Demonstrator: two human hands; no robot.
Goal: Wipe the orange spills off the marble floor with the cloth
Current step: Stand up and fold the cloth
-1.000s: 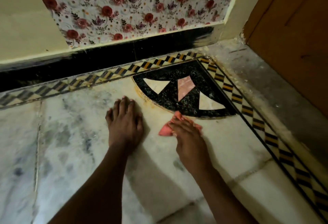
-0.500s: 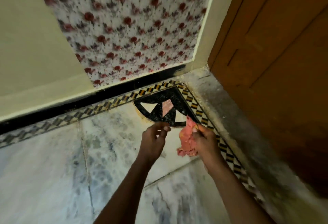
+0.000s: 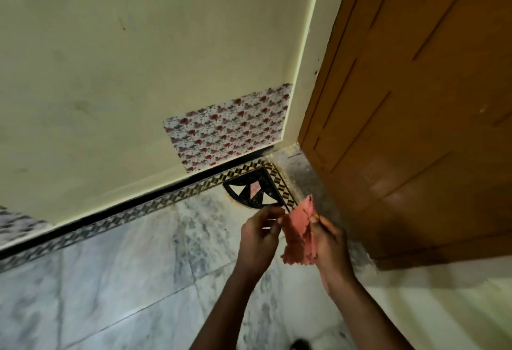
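Note:
A pink cloth hangs crumpled in the air above the marble floor, held up in front of me. My right hand grips its right side. My left hand has curled fingers that pinch the cloth's upper left edge. Both hands are well above the floor. A faint orange stain runs along the curved rim of the black corner inlay, beyond my left hand.
A brown wooden door stands close on the right, with a grey sill at its foot. A cream wall with a floral patch and a black-and-yellow patterned border closes the far side.
I have risen from the floor and the view has pulled back. The cloth left the floor in my right hand, and my left hand came off the marble and met the cloth.

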